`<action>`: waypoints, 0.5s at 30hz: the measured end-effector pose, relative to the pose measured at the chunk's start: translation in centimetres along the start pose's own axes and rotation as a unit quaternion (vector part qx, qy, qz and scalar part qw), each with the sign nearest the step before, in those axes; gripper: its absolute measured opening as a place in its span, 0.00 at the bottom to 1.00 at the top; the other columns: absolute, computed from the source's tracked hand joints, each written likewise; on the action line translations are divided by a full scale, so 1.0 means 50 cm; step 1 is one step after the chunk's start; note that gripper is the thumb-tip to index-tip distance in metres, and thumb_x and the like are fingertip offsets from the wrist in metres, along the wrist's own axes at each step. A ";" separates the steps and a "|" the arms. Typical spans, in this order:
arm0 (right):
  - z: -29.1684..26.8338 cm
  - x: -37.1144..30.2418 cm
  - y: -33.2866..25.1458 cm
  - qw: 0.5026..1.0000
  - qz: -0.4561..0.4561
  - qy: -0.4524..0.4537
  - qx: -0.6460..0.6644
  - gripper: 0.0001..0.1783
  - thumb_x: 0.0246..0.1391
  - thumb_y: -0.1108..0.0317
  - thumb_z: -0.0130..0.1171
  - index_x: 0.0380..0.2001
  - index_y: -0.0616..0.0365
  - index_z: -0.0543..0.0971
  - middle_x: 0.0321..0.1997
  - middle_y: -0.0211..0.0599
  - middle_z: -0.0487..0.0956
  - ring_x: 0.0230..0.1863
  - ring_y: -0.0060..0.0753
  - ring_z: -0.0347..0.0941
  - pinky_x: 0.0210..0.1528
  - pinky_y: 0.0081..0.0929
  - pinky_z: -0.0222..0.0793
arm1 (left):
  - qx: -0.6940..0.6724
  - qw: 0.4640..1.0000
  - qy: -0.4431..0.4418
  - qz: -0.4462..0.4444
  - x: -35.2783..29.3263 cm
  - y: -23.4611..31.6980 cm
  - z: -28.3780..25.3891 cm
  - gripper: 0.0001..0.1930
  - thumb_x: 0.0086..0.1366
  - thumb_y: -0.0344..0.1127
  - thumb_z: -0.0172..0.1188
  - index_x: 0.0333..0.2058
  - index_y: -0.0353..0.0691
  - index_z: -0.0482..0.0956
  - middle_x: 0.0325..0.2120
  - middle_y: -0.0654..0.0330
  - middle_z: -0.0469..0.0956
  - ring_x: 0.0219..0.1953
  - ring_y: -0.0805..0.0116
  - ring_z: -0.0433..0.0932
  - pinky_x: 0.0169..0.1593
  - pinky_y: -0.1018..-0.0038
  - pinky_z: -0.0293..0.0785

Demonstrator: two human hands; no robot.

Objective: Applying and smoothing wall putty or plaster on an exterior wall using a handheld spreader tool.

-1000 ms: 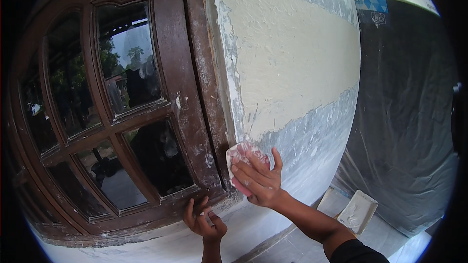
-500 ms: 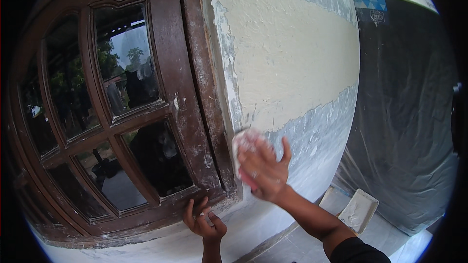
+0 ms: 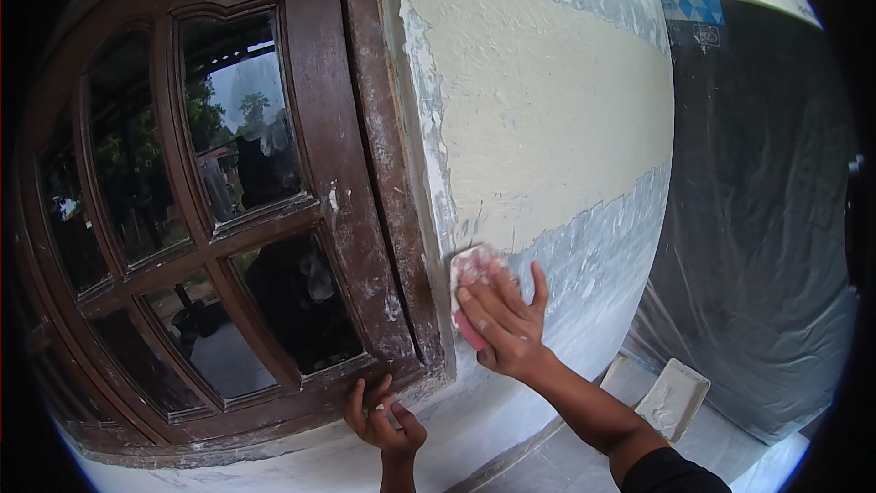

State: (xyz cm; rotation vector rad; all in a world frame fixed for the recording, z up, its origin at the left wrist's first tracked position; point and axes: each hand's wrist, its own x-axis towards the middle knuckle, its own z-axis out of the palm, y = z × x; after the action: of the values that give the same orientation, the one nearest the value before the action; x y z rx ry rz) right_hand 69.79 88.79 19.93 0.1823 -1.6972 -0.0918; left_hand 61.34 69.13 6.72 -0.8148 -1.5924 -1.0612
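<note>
My right hand (image 3: 506,324), fingers spread, presses a flat pink pad (image 3: 470,330) smeared with white against the wall. The pad lies just right of the brown window frame, at the lower left corner of a cream putty patch (image 3: 547,110). Its upper part is partly hidden under my fingers. Below the lower right corner of the wooden window (image 3: 319,119), my left hand (image 3: 388,424) has its fingers apart and bent, fingertips at the bottom edge of the frame. Nothing is held in it; a white smear shows on one finger.
Grey, patchy wall (image 3: 593,256) surrounds the cream area. On the floor at lower right stands a shallow tray (image 3: 695,372) with white paste in it. Dark plastic sheeting (image 3: 757,201) hangs on the right. Glass panes (image 3: 242,119) fill the window.
My right hand and the pink pad have shifted slightly right and down along the wall. The left hand stays at about the same spot by the window's bottom edge.
</note>
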 end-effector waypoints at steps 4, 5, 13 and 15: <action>0.005 0.103 0.029 0.996 0.014 0.079 -0.027 0.19 0.60 0.66 0.61 0.54 0.54 0.82 0.57 0.34 0.82 0.68 0.40 0.71 0.76 0.59 0.34 | 0.030 0.999 -0.034 0.022 -0.004 -0.009 -0.012 0.07 0.66 0.28 0.48 0.39 0.30 0.70 0.60 0.34 0.63 0.51 0.49 0.80 0.53 0.61 0.77; 0.011 0.115 0.037 0.997 0.016 0.077 -0.028 0.19 0.60 0.66 0.61 0.54 0.54 0.82 0.57 0.34 0.82 0.68 0.40 0.71 0.76 0.59 0.34 | 0.028 0.999 -0.037 0.021 -0.004 -0.009 -0.012 0.07 0.66 0.28 0.48 0.39 0.30 0.70 0.60 0.34 0.63 0.51 0.49 0.80 0.53 0.61 0.77; 0.014 -0.012 0.015 0.998 -0.034 0.001 0.044 0.21 0.53 0.66 0.70 0.51 0.49 0.83 0.57 0.31 0.82 0.66 0.37 0.72 0.75 0.57 0.40 | 0.037 0.998 -0.030 0.031 -0.003 -0.009 -0.007 0.08 0.65 0.28 0.47 0.39 0.31 0.70 0.60 0.34 0.63 0.52 0.48 0.80 0.55 0.61 0.76; 0.004 0.033 0.032 0.998 -0.017 0.050 0.038 0.20 0.52 0.66 0.71 0.50 0.51 0.83 0.57 0.34 0.83 0.65 0.39 0.74 0.76 0.56 0.40 | 0.032 0.999 -0.030 0.027 -0.005 -0.012 -0.004 0.08 0.65 0.28 0.47 0.39 0.31 0.70 0.60 0.33 0.64 0.54 0.48 0.78 0.55 0.61 0.76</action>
State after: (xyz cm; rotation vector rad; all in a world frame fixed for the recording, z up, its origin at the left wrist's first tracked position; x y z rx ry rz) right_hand 69.26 90.06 21.76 0.2679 -1.5983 -0.0422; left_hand 60.93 68.71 6.34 -0.8482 -1.6381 -0.9508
